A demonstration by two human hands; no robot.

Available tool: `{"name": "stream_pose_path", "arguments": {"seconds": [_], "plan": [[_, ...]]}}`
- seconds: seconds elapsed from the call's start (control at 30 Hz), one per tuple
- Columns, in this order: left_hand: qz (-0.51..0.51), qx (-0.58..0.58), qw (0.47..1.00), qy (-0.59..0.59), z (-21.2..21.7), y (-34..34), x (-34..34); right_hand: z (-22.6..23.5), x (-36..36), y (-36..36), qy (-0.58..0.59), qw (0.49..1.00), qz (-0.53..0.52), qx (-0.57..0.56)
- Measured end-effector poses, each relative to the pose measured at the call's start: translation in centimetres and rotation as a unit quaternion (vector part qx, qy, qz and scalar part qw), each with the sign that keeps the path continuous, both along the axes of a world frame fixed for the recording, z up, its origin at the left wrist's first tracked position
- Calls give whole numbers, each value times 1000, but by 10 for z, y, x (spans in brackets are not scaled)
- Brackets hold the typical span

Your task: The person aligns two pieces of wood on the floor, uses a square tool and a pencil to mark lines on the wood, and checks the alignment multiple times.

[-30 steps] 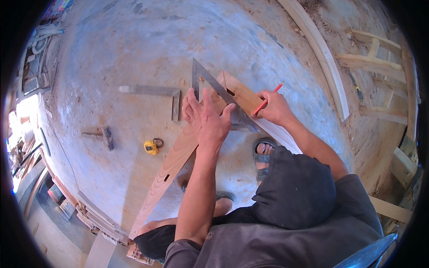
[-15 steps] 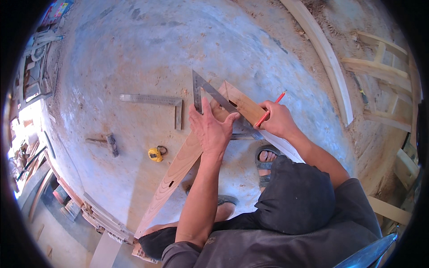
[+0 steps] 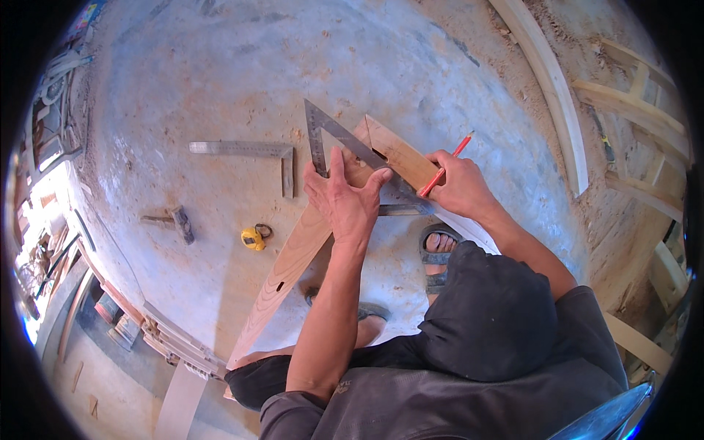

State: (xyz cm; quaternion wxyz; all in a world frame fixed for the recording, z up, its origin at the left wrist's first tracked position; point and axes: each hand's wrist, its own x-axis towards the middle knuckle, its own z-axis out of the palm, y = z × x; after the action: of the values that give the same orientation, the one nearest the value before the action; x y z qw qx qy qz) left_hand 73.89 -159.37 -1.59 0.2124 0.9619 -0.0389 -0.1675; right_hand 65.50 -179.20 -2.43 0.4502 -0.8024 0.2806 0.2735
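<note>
A metal triangular set square (image 3: 320,139) lies across the joined corner of a wooden frame. My left hand (image 3: 345,202) presses it there, thumb on its long edge and the other fingers spread over its far side. Between finger and thumb of my right hand (image 3: 462,189) is a red pencil (image 3: 452,162), tip pointing up and away. That hand rests by the end of the short wooden piece (image 3: 403,156). Toward my left knee runs the long board (image 3: 282,271), with a dark slot in it. A dark metal bar (image 3: 402,210) shows behind my left thumb, partly hidden.
On the concrete floor to the left lie an L-shaped try square (image 3: 242,149), a hammer (image 3: 180,224) and a yellow tape measure (image 3: 253,237). A long timber (image 3: 561,103) and wooden frames (image 3: 631,99) are at the right. Stacked strips (image 3: 172,345) lie lower left.
The view has shifted a little, so the floor things sit higher in it. The set square has slid slightly left on the wood with my left hand. My right hand still holds the pencil.
</note>
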Motion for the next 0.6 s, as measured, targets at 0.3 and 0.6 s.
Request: {"name": "stream_pose_path", "arguments": {"seconds": [0.3,0.6], "plan": [[31,-11,999,21,5,-6,4,3,-1,-9,-18,998,13,52],[39,-11,999,2,5,-8,1,0,1,-11,-9,998,-16,63]]}}
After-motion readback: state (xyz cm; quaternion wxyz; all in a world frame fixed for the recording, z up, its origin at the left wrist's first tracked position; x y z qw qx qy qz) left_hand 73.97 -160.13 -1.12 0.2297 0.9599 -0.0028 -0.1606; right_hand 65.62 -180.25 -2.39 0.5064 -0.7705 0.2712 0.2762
